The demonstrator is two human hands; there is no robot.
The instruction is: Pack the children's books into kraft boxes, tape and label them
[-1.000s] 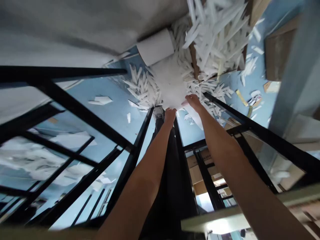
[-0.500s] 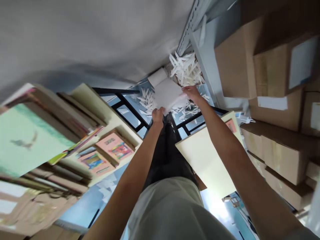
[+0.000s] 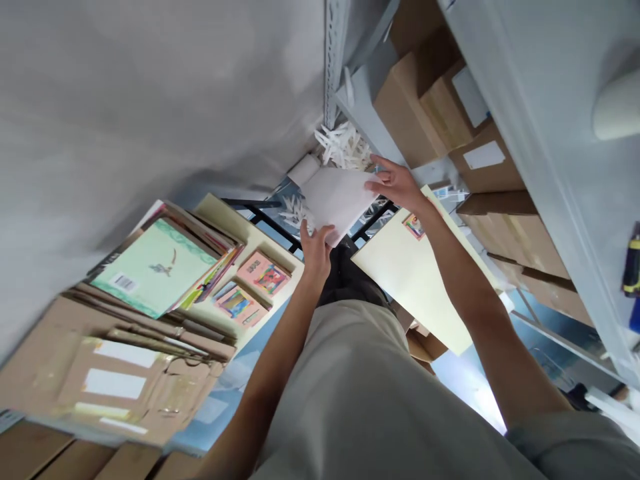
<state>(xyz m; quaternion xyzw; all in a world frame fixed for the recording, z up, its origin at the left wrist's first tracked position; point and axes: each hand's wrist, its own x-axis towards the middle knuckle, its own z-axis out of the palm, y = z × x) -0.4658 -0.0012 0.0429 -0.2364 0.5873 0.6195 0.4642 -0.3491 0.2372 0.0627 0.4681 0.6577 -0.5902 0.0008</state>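
Note:
I look steeply down past my own grey shirt. Both my hands hold one white sheet of paper that comes off a white roll. My left hand pinches the sheet's near corner. My right hand grips its far right edge with the fingers spread over it. Below and behind the sheet lie white paper strips in a heap on the blue floor.
A black metal frame stands on the floor under the sheet. Stacked books and flattened cartons lie at left. A pale board sits at centre right. A grey shelf rack with brown boxes rises at right.
My view has swung up and back from the floor, bringing books, cartons and the shelf rack into sight. Both hands have lifted the white sheet away from the heap of strips.

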